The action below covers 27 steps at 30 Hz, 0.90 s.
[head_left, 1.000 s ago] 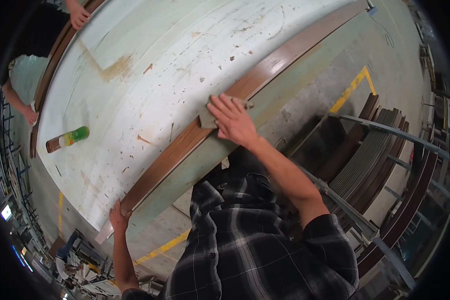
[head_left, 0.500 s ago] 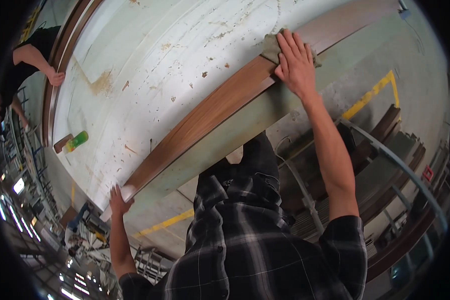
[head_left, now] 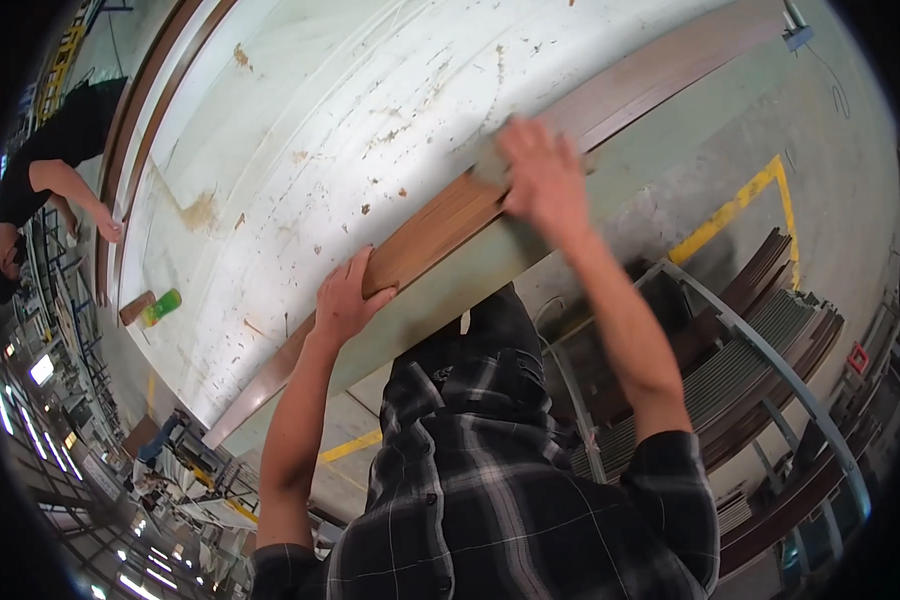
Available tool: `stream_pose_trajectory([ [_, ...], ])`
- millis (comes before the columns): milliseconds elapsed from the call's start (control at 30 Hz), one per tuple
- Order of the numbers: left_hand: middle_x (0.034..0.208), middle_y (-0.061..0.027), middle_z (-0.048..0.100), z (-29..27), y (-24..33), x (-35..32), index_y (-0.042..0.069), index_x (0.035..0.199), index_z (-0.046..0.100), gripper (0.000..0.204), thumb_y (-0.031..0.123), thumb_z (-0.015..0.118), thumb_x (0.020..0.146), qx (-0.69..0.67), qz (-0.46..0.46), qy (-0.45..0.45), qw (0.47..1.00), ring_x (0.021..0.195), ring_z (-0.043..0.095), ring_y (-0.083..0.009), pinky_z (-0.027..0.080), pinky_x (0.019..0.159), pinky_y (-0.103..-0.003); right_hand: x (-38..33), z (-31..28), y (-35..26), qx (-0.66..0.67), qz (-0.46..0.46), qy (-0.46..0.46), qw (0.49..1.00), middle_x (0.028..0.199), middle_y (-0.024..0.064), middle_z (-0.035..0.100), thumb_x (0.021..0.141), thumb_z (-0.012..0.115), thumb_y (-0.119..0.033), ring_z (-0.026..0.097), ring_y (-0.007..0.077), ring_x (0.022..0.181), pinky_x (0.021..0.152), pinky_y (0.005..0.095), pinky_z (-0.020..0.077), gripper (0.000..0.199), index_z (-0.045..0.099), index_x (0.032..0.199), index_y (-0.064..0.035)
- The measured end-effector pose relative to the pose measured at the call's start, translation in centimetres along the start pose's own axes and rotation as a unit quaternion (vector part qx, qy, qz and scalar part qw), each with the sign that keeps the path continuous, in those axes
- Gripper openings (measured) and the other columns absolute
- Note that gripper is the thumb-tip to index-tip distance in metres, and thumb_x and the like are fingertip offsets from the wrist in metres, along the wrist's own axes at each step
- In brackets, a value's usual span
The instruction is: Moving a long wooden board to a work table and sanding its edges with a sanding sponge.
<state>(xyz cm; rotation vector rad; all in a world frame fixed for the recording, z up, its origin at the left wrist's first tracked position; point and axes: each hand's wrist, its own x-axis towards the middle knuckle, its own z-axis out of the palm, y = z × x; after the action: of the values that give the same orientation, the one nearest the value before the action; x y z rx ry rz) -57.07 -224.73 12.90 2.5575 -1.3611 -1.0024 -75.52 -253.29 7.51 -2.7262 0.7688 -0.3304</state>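
Note:
A long brown wood-grain plank [head_left: 425,238] lies slantwise along the near edge of a pale, scuffed table [head_left: 280,215]. My left hand [head_left: 343,298] grips it left of its middle, fingers over the top and thumb by the near edge. Farther right, my right hand [head_left: 547,185], smeared by motion, presses a greenish-grey cloth [head_left: 490,165] onto the plank. Most of the cloth is hidden under the palm and fingers.
A green-and-yellow item [head_left: 161,307] lies beside a small brown block [head_left: 136,308] at the table's left end. Long brown profiles [head_left: 120,180] run along the far left edge, near a co-worker's hand [head_left: 108,226]. Metal rails [head_left: 760,340] and stacked strips [head_left: 770,335] stand at right.
My left hand has moved from the plank's left end rightward along it. My right hand has slid the cloth left and nearer. The co-worker's hand has dropped lower along the far-left profiles.

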Motion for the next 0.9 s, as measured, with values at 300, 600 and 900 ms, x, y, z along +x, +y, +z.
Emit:
stream_pose_trajectory([
  [300, 0.122, -0.0152, 0.055, 1.0, -1.1, -1.0, 0.010, 0.134, 0.038, 0.075, 0.035, 0.073, 0.073, 0.000, 0.039, 0.057, 0.998, 0.102, 0.056, -0.0342, 0.044, 0.088, -0.043, -0.2, -0.9, -3.3, 0.005, 0.018, -0.126, 0.992, 0.146, 0.0155, 0.031, 0.062, 0.069, -0.024, 0.028, 0.0312, 0.136, 0.109, 0.0531, 0.0187, 0.082, 0.039, 0.137, -0.0098],
  [600, 0.115, -0.0194, 0.058, 0.8, -1.4, -1.7, 0.009, 0.134, 0.039, 0.074, 0.032, 0.073, 0.073, -0.015, 0.063, 0.067, 0.996, 0.101, 0.056, -0.0384, 0.045, 0.086, -0.045, 3.9, -4.9, 17.9, -0.161, 0.078, 0.065, 0.982, 0.144, 0.0125, 0.036, 0.068, 0.070, -0.019, 0.034, 0.0314, 0.132, 0.105, 0.0491, 0.0286, 0.078, 0.038, 0.138, -0.0086],
  [900, 0.123, -0.0186, 0.053, 1.0, -7.9, -10.0, 0.008, 0.134, 0.038, 0.074, 0.021, 0.075, 0.071, -0.039, -0.004, 0.041, 0.998, 0.111, 0.052, -0.0372, 0.042, 0.092, -0.043, -4.7, -0.4, -2.3, 0.080, -0.138, -0.060, 0.985, 0.150, 0.0101, 0.026, 0.054, 0.076, -0.027, 0.025, 0.0286, 0.138, 0.110, 0.0523, 0.0194, 0.095, 0.037, 0.138, -0.0105],
])
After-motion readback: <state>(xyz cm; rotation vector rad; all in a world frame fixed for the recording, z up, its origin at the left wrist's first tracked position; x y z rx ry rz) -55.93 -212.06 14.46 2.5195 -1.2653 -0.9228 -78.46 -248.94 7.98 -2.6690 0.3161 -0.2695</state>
